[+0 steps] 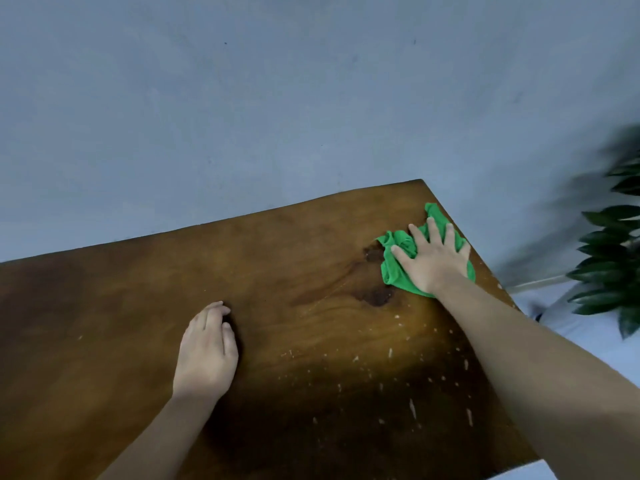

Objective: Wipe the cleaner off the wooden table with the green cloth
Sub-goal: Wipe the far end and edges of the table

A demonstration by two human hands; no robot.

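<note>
Head view: your right hand (434, 261) is flat on the green cloth (393, 271), palm down, fingers straight and spread, not curled round it. It presses the cloth onto the wooden table (138, 306). Cloth is bunched, not folded. It sits close to the far right corner of the table, just inside the right edge. Green shows from under the hand on the left side, past the fingertips toward the far corner, and a little at the wrist.

Your left hand (207, 355) rests on the tabletop near the middle, well apart from the cloth. Fingers loosely curled, tips on the wood, nothing in it.

Surface: two dark knots (377, 296) in the grain just left of the cloth, one touching its edge near your thumb. Whitish flecks (412, 408) are scattered over the near right part of the table, from beside your right forearm toward the middle, some along the right edge. Can't tell if they're cleaner or marks in the finish.

Off the table: grey-blue wall (242, 98) behind the far edge. Dark green leafy plant (616, 265) beyond the right edge, blurred at the top. Pale floor (571, 323) below it.
</note>
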